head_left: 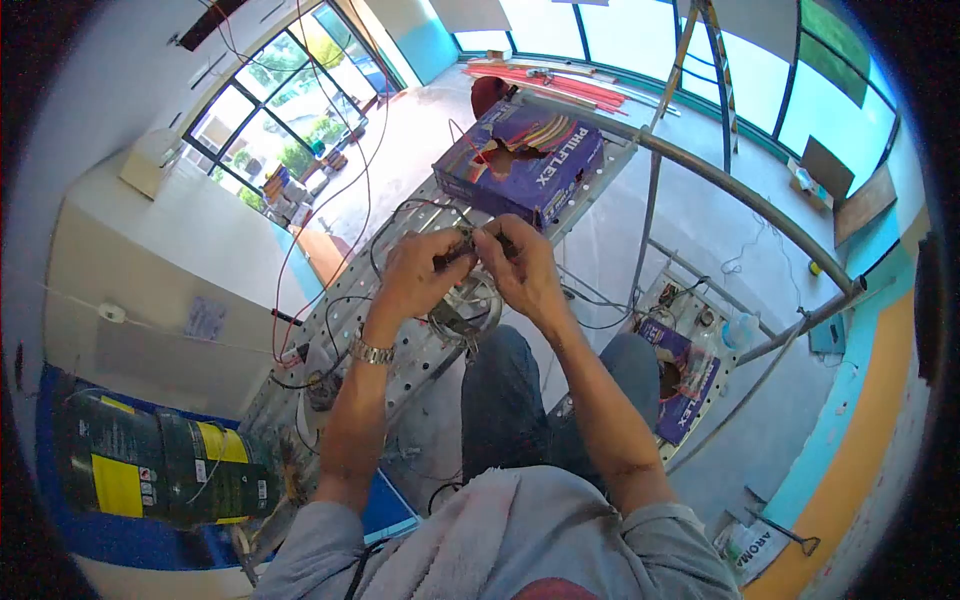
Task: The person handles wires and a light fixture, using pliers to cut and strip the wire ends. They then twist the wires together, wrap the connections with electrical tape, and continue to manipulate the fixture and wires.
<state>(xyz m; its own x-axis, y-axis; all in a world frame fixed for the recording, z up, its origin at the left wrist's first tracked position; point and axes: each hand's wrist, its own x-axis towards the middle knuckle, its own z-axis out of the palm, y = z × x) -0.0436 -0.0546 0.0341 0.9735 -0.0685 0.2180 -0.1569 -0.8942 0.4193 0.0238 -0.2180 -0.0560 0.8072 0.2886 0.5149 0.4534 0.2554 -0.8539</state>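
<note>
My left hand (425, 268), with a metal watch on its wrist, and my right hand (518, 265) meet in front of me, fingers pinched together. Between the fingertips is the end of a black wire (398, 212), which loops up and round on the left. The exact spot they grip is small and partly hidden by my fingers. Just below the hands hangs a round light fixture (468, 312) with a shiny, clear-looking rim, above my knees. Behind them lies a perforated metal scaffold plank (405, 365).
A torn purple PHILFLEX box (520, 160) rests on the plank's far end; another PHILFLEX box (682, 385) is at lower right. Curved scaffold pipe (740, 190) crosses on the right. Red wires (365, 165) dangle at left. Black-and-yellow buckets (165, 460) stand lower left, and a ladder (715, 70) beyond.
</note>
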